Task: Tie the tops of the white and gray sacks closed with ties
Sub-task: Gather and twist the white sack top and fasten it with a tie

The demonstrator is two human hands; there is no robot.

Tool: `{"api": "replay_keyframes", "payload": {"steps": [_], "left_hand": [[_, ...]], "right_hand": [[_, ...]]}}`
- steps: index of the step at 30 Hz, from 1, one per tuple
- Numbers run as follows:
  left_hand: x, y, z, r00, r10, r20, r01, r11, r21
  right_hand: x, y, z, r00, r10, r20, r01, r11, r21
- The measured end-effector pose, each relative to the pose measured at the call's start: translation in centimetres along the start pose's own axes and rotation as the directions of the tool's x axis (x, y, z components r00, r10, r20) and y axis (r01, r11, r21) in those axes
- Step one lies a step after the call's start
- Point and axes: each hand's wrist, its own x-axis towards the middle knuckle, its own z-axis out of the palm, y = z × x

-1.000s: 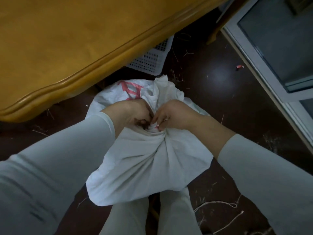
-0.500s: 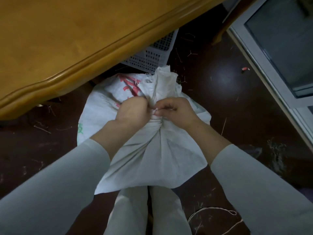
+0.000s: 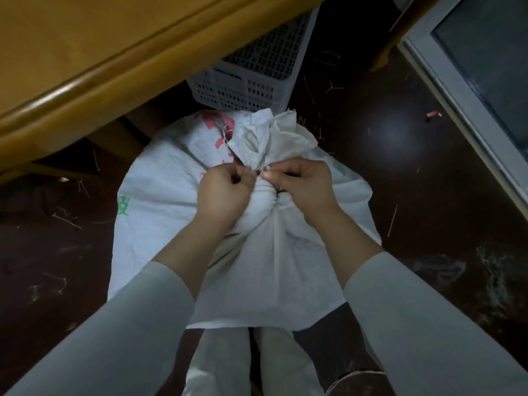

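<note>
A white woven sack with red and green print stands on the dark floor between my legs. Its top is gathered into a bunched neck that fans out above my hands. A thin tie runs around the neck, its ends barely visible. My left hand pinches the tie on the left side of the neck. My right hand pinches it on the right side, fingertips almost meeting the left hand's. The knot itself is hidden by my fingers.
A wooden table edge overhangs at the upper left. A white perforated plastic basket sits under it just behind the sack. A grey-framed door or cabinet lines the right. Loose string and straw bits lie on the floor.
The view has shifted so the sack sits lower and more of the basket shows. Both hands have risen slightly on the neck and now pinch the tie with fingertips rather than gripping the bunched fabric.
</note>
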Motion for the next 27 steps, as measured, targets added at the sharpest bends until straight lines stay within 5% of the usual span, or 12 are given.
{"api": "replay_keyframes", "payload": {"steps": [3,9,12,15,19,22,27], "left_hand": [[0.0,-0.5,0.0,0.997,-0.034,0.074,0.05,0.973,-0.226],[-0.1,-1.3,-0.1,0.993,0.112,0.036,-0.095,0.944,-0.316],[0.2,-1.8,-0.2,0.934,0.355,-0.036,-0.356,0.934,-0.023],[0.8,-1.7,-0.6,0.782,0.623,0.032,-0.595,0.73,0.336],[2.1,-1.5,-1.1,0.674,0.719,0.169,-0.722,0.591,0.361],[2.7,-1.2,-1.0,0.671,0.674,0.31,-0.741,0.63,0.235],[3.3,-0.8,-0.3,0.803,0.472,0.365,-0.54,0.834,0.11]], "right_hand": [[-0.1,0.6,-0.2,1.0,-0.02,0.004,0.02,0.999,0.045],[0.3,0.7,-0.1,0.997,-0.068,0.025,0.066,0.996,0.058],[0.5,0.3,0.0,0.993,-0.093,0.078,0.093,0.996,-0.001],[1.1,-0.2,0.2,0.988,-0.081,0.132,0.082,0.997,-0.007],[1.6,-0.3,-0.1,0.985,-0.051,0.164,0.05,0.999,0.006],[1.2,0.3,-0.4,0.991,-0.034,0.129,0.026,0.998,0.062],[0.6,0.6,-0.6,0.998,0.021,0.054,-0.031,0.979,0.202]]}}
